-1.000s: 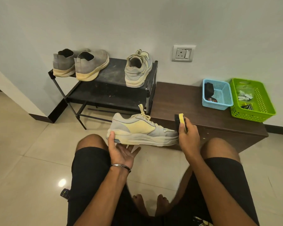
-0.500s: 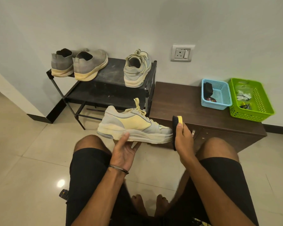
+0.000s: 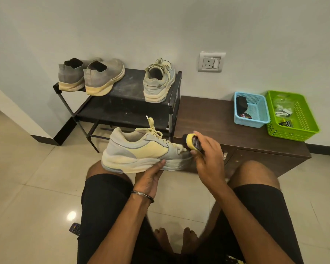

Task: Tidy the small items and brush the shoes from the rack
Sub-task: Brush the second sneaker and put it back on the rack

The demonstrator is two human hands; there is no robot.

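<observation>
Shoe (image 3: pixel 141 151) brushed at the toe, lightly held.
Left grip (image 3: pixel 151 176) holds the shoe by its sole, in front of the rack (image 3: pixel 126 103); right grip (image 3: pixel 208 157) clasps the brush (image 3: pixel 191 141) at the toe. A hard stroke could tip the shoe onto the floor (image 3: pixel 36 178).

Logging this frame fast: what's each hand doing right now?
Left hand: holds the sneaker from beneath, thumb on its sole.
Right hand: grips the brush at the sneaker's toe.

Both forearms reach forward. The left hand (image 3: pixel 151 180) holds the shoe (image 3: pixel 139 149) from below, thumb against its sole; the right hand (image 3: pixel 208 157) grips the brush (image 3: pixel 191 141), fingers curled.
</observation>
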